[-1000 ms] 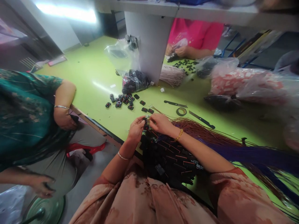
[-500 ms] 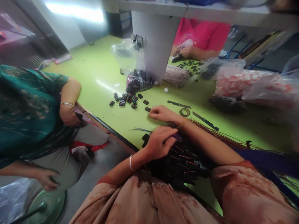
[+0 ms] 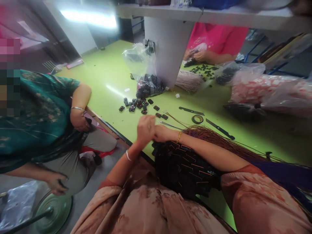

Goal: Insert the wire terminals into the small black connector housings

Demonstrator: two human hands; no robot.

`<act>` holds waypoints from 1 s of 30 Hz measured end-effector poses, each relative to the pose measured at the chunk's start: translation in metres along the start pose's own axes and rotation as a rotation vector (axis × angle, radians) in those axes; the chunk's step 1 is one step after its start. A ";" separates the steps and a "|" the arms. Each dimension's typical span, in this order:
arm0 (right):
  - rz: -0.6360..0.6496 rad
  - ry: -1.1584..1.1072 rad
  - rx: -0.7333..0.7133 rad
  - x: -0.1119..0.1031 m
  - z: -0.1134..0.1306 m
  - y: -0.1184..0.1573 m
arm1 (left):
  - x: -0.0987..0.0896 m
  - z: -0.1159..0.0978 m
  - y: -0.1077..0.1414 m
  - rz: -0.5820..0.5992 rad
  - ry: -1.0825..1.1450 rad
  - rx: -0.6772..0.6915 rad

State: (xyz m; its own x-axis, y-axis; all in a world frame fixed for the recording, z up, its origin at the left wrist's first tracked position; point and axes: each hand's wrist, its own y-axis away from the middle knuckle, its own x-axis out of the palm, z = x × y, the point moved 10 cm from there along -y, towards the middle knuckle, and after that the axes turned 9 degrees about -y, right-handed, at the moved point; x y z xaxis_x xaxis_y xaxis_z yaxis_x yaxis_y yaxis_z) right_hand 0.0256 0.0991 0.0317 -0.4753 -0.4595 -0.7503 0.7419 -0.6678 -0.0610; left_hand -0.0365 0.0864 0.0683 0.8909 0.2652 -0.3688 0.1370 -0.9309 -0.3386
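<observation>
My left hand (image 3: 145,130) and my right hand (image 3: 163,132) meet above the table's near edge, fingers closed and pressed together. Whatever lies between them is hidden by the fingers. Just under and right of them sits a pile of black connectors (image 3: 185,169), some with orange-red strips. Brown wires (image 3: 214,136) run from beside my right forearm toward the right. Two thin wires with bare metal ends (image 3: 168,123) lie just beyond my right hand. Farther off is a loose cluster of small black housings (image 3: 138,104) with red marks, and a few strays (image 3: 165,117) lie nearer.
A tape roll (image 3: 197,119) lies between two dark flat blades (image 3: 191,110) (image 3: 220,129). Bagged black parts (image 3: 149,86) lean by the grey post (image 3: 168,48). Large plastic bags (image 3: 268,87) fill the right. A co-worker in green (image 3: 44,120) sits left; another in pink (image 3: 216,39) works opposite.
My left hand has moved up and left, off the black pile. My right hand has drawn back from the stray housings, and the two hands have come together. The view has shifted slightly.
</observation>
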 end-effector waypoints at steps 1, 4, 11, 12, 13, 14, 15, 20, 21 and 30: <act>0.036 0.032 -0.007 0.002 0.001 0.000 | -0.007 0.017 -0.016 -0.027 -0.093 -0.031; 0.157 0.129 -0.003 0.009 0.001 0.002 | -0.013 0.061 -0.055 -0.010 -0.326 -0.095; 0.216 0.076 0.024 0.013 -0.004 0.003 | -0.002 0.088 -0.073 0.001 -0.500 -0.127; 0.233 0.093 0.013 0.015 -0.002 0.004 | 0.000 0.087 -0.072 0.013 -0.495 -0.130; 0.243 0.114 0.006 0.017 -0.001 0.004 | 0.001 0.085 -0.070 0.021 -0.481 -0.132; 0.245 0.137 0.005 0.017 0.000 0.005 | 0.001 0.083 -0.069 0.023 -0.455 -0.133; 0.241 0.163 0.010 0.017 0.000 0.005 | -0.001 0.082 -0.067 0.018 -0.414 -0.137; 0.125 0.150 0.087 0.003 -0.011 0.005 | -0.013 0.091 -0.052 -0.002 0.015 -0.281; 0.085 0.092 0.097 -0.001 -0.014 0.004 | -0.014 0.093 -0.047 0.005 0.117 -0.325; -0.094 -0.445 0.102 -0.013 -0.028 0.001 | 0.002 0.100 0.007 0.185 0.680 -0.627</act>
State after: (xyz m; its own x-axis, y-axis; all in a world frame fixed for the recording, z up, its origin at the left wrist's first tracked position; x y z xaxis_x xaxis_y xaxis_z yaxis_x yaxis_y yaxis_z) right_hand 0.0461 0.1204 0.0236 -0.7118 -0.5857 -0.3876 0.6459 -0.7627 -0.0338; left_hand -0.0775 0.1056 -0.0213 0.9564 0.0798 0.2810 -0.0005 -0.9615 0.2749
